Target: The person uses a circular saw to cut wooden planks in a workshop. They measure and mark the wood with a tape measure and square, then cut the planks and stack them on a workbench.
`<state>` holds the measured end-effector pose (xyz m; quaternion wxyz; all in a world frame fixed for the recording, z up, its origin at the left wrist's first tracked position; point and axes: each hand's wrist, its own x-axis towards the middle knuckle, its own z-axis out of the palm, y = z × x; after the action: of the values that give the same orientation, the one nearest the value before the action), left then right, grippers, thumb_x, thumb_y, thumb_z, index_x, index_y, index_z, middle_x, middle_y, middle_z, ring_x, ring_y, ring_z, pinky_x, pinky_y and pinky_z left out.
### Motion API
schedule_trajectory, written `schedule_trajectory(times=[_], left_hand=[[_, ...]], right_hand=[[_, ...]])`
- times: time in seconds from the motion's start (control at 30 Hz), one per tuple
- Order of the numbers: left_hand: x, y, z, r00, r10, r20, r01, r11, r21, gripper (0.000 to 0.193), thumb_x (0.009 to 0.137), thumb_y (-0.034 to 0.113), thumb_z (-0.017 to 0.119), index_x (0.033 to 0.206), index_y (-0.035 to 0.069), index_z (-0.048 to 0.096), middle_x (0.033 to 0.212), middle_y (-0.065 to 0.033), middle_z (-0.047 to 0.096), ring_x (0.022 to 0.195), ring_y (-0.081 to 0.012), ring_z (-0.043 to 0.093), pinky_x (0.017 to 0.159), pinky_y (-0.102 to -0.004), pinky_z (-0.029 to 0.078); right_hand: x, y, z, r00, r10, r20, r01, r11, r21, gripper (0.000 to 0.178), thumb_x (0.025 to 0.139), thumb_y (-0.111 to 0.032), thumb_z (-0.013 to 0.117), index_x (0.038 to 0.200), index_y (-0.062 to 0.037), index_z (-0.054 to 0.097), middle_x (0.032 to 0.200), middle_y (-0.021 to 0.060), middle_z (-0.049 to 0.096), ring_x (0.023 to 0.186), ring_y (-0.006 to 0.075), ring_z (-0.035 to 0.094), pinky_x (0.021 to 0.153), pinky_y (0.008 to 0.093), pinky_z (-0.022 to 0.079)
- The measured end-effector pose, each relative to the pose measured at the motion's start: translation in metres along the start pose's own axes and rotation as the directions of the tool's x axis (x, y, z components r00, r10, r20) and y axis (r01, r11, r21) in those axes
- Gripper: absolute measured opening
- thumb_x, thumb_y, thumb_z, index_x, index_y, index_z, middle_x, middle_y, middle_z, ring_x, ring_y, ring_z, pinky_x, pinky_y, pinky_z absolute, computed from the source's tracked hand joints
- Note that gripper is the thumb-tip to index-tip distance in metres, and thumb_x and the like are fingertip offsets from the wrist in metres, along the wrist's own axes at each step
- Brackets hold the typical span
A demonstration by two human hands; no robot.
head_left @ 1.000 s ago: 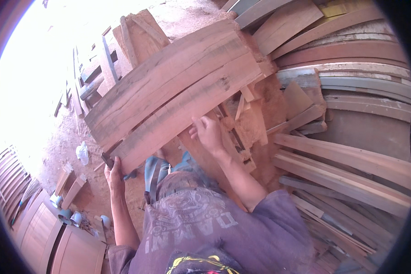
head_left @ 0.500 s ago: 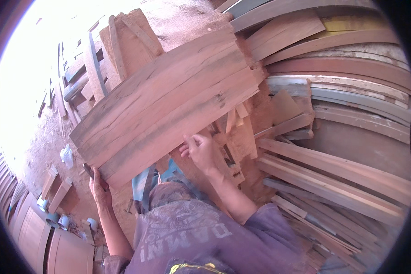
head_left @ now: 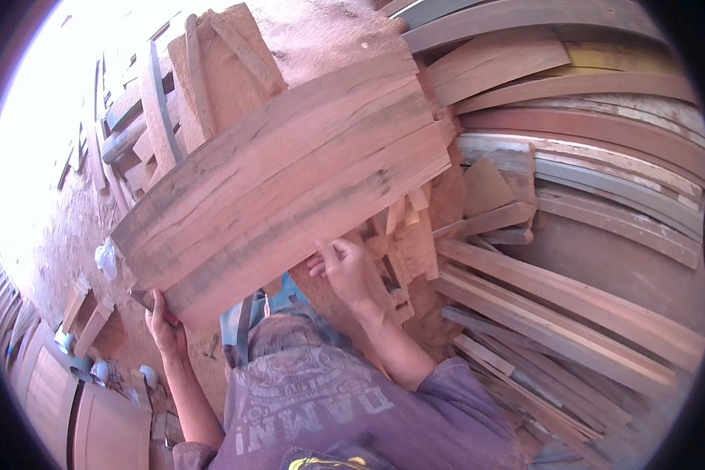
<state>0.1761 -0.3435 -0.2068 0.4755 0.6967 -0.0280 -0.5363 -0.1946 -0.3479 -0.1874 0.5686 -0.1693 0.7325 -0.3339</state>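
Observation:
A wide wooden panel [head_left: 282,180] made of several boards lies slanted in front of me, with an uneven, stepped right end. At its near left corner my left hand [head_left: 164,327] is closed around a small dark tool [head_left: 143,298], whose kind I cannot make out. The tool's tip shows at the panel's end, beyond my fingers. My right hand [head_left: 345,270] is beside the panel's near edge, right of its middle. Its fingers are curled in with the thumb against them. Whatever they may pinch is hidden.
Long planks [head_left: 572,305] and stacked boards [head_left: 587,129] fill the right side. Beyond the panel stands a sawdust-covered block [head_left: 239,59] with wood strips. At left are a clear plastic bag [head_left: 106,260], short wood pieces [head_left: 95,325] and panelled doors [head_left: 111,429].
The dark tool in my left hand has tilted down toward the panel's corner. My left hand has dropped slightly and moved left. My right hand stays near the edge, its fingers slightly more curled.

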Motion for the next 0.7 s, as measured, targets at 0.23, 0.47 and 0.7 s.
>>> schedule_trajectory(times=[0.23,0.47,0.7], left_hand=[[-0.003,-0.006,-0.01,0.999,0.048,-0.018,-0.046,0.992,0.114,0.022,0.103,0.028,0.074,0.114,0.01,0.067,0.08,0.011,0.057,0.06,-0.0005,0.043,0.053,-0.0204,0.032],[-0.009,-0.008,-0.015,0.999,0.019,0.048,-0.029,0.971,0.236,0.023,0.101,0.031,0.077,0.11,0.011,0.07,0.079,0.0112,0.057,0.06,-0.001,0.041,0.052,-0.0211,0.03],[-0.006,-0.008,-0.01,0.999,0.043,0.017,-0.045,0.988,0.146,0.021,0.1,0.027,0.077,0.107,0.009,0.07,0.079,0.0098,0.056,0.061,-0.0013,0.041,0.056,-0.0211,0.031]], right_hand=[[-0.004,-0.014,-0.003,0.996,0.043,0.074,-0.036,0.996,-0.082,0.037,0.108,-0.033,0.063,0.098,0.0011,0.071,0.085,0.0107,0.076,0.071,0.0141,0.073,0.062,0.0253,0.054],[-0.008,-0.005,-0.008,0.995,0.019,0.098,-0.011,0.996,-0.089,0.037,0.11,-0.034,0.06,0.103,0.0009,0.07,0.089,0.0107,0.076,0.074,0.0159,0.074,0.065,0.0266,0.055],[-0.015,-0.008,0.006,0.994,-0.007,0.111,0.027,0.983,-0.18,0.026,0.11,-0.019,0.059,0.103,0.0035,0.069,0.09,0.0114,0.077,0.077,0.016,0.076,0.066,0.0263,0.055]])
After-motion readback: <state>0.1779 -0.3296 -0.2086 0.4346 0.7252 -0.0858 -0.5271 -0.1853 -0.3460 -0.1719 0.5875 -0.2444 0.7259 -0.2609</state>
